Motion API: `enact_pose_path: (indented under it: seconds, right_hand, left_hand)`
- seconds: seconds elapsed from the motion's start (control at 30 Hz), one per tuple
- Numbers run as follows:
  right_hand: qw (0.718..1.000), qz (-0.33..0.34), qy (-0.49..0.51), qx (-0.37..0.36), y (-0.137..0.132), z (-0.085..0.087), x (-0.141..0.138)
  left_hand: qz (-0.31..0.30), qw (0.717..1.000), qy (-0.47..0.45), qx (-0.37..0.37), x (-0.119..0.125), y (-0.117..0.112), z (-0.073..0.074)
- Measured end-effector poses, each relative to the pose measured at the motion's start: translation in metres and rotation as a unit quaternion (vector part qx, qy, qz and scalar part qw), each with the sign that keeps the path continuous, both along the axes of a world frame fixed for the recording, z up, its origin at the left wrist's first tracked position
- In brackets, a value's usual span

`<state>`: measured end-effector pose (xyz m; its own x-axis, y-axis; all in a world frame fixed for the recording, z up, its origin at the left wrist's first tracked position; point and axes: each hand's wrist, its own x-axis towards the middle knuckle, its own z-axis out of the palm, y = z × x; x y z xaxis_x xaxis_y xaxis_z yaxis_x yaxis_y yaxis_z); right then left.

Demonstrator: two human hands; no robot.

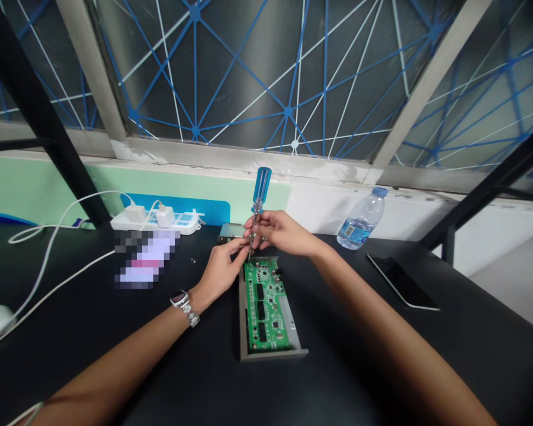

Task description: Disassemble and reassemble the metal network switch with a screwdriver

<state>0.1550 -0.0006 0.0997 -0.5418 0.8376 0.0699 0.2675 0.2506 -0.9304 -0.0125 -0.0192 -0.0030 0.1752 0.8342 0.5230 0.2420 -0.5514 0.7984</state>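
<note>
A screwdriver [261, 188] with a clear blue handle stands nearly upright, its tip down at the far left corner of a green circuit board [266, 305]. The board lies in a grey metal tray [243, 331] on the dark table. My right hand [278, 231] is closed around the screwdriver's shaft, just below the handle. Lower down, my left hand [226, 260] pinches at the shaft close to the tip; its fingertips are partly hidden. Behind my hands sits a flat metal piece [231, 232], partly covered by them.
Two tiny screws [193, 260] lie left of my left hand. A phone with a lit, blurred screen [148, 260] and a power strip [177, 221] with white cables are farther left. On the right are a water bottle [362, 219] and a dark phone [402, 281].
</note>
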Motion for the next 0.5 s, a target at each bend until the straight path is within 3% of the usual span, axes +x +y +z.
enact_pose_path:
  seconds: [0.13, 0.3, 0.5]
  right_hand:
    - [1.0, -0.013, -0.005, 0.016, 0.001, -0.005, -0.002]
    - [0.988, -0.086, -0.055, 0.116, 0.005, -0.013, -0.001]
    - [0.994, -0.067, -0.045, 0.079, 0.004, -0.009, 0.001]
  left_hand:
    - [-0.003, 1.0, -0.007, -0.006, 0.001, -0.002, 0.002]
    - [-0.01, 1.0, -0.019, -0.01, 0.001, -0.003, 0.003]
    - [0.01, 1.0, -0.011, -0.001, -0.001, -0.003, 0.004]
